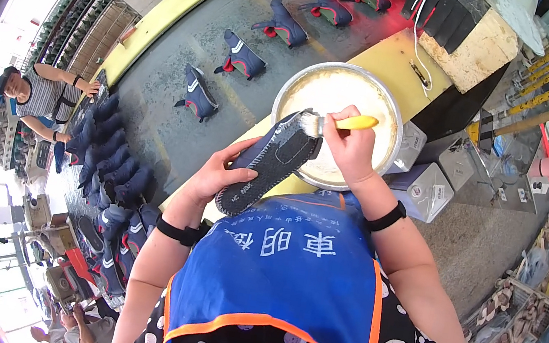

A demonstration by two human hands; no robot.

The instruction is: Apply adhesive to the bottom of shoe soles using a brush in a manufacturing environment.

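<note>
Shoe piece (258, 178), one: dark, flat sole face turned up, pale stitches round its edge, rounded outline marked near one end. Position: near side of the metal bowl (397, 138), to its left, one end overlapping the rim in view; contact with the rim cannot be told. Left hand (231, 171): grip closed on the piece, thumb across the sole. Right hand (350, 144): grip closed on one brush (357, 122), smooth yellow handle; its pale bristles touch the sole end nearest the bowl. Bowl: one, round, shiny, holding a creamy white substance. Left of and beyond the bowl, on the scuffed grey worktop (153, 60): five navy fabric uppers (238, 57) with red trim, spaced in a row. Farther left of the bowl: a heap of similar uppers (110, 166), overlapping, not countable. Right of the bowl: boxy metal tins (426, 193), at least two.
</note>
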